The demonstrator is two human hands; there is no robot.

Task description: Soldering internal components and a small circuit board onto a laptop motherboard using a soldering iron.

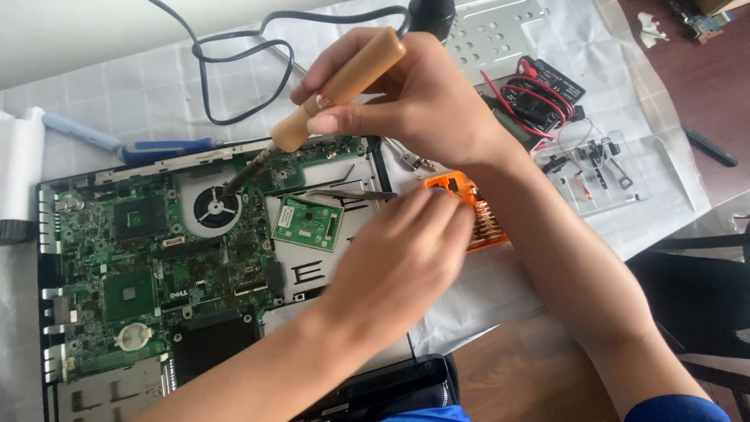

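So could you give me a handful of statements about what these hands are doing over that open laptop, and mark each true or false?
1. The right hand holds a soldering iron with a wooden handle. True.
2. The iron's tip points toward the round cooling fan on the green circuit board. True.
3. The left hand holds a blue screwdriver. False: it holds metal tweezers; the blue screwdriver lies untouched above the board.
4. An orange tool case sits partly hidden behind the hands. True.
5. The small green card lies on the cooling fan. False: it lies to the fan's right, under the tweezers.
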